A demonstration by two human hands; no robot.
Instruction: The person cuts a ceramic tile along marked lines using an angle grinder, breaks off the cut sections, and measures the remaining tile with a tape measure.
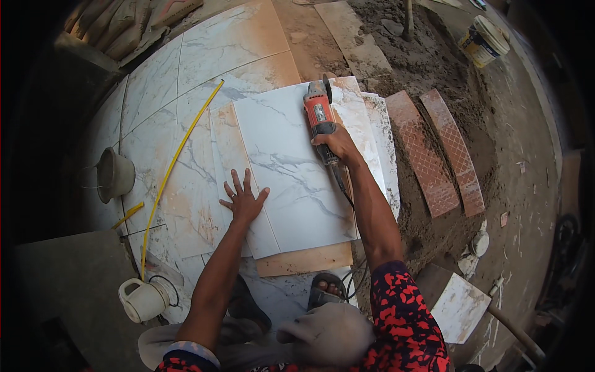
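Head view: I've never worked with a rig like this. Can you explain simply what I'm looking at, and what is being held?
There is no robot here: these are a person's two bare hands. The one picture comes from a fisheye camera worn on the head, looking down, so straight edges bend toward its rim.

The right hand grips a red and black angle grinder. The left hand holds nothing; it is spread over the left part of the stacked white, grey-veined tiles.

To the left are a long yellow strip and a grey bucket. To the right, two reddish patterned strips lie on dirt. Whether the disc touches or spins, I can't tell.
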